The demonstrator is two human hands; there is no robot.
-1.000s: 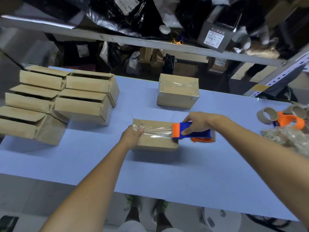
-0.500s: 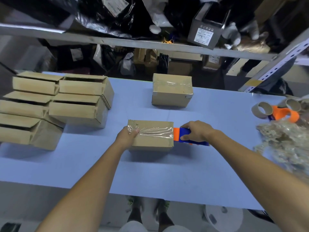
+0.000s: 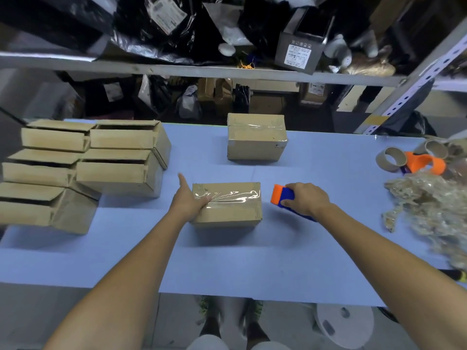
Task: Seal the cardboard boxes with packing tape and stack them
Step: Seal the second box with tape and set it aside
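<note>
Fingers (image 3: 203, 198) of left hand (image 3: 188, 206) press box (image 3: 232, 213); right hand (image 3: 307, 199) grips dispenser (image 3: 281, 195).

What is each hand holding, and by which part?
The right hand grips the blue-and-orange plastic tape dispenser by its blue handle. The left hand holds nothing: it presses flat on the left end of the taped brown cardboard box.
</note>
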